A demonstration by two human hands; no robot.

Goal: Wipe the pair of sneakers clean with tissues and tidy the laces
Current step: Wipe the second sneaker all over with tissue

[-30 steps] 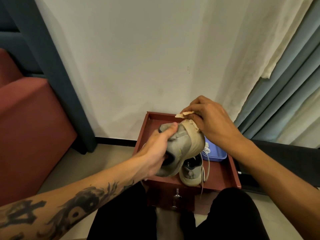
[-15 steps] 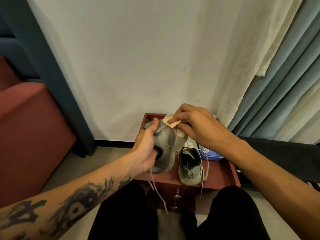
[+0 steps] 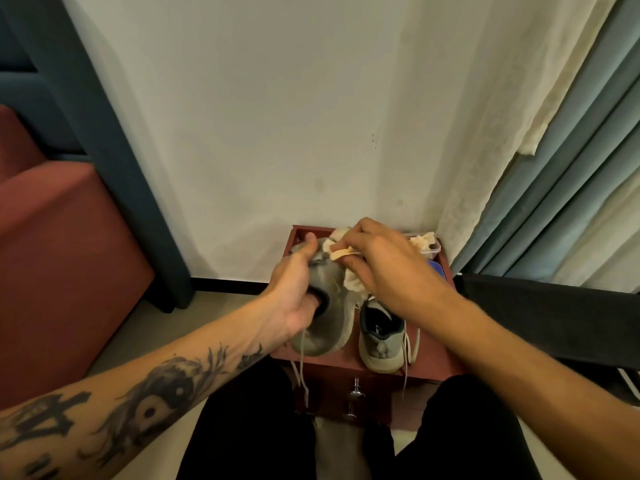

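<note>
Grey sneaker held above bench: left hand grips collar, thumb on upper. Right hand fingers pinch tissue against toe. Wiping step; next likely second sneaker on bench, dangling laces.

Left hand curled gripping; right hand pinching.

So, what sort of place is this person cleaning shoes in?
Probably a room in a home, perhaps a bedroom. A red upholstered seat stands at the left, long grey-blue curtains hang at the right, and a small red cabinet with a drawer knob stands against the plain wall.
</note>
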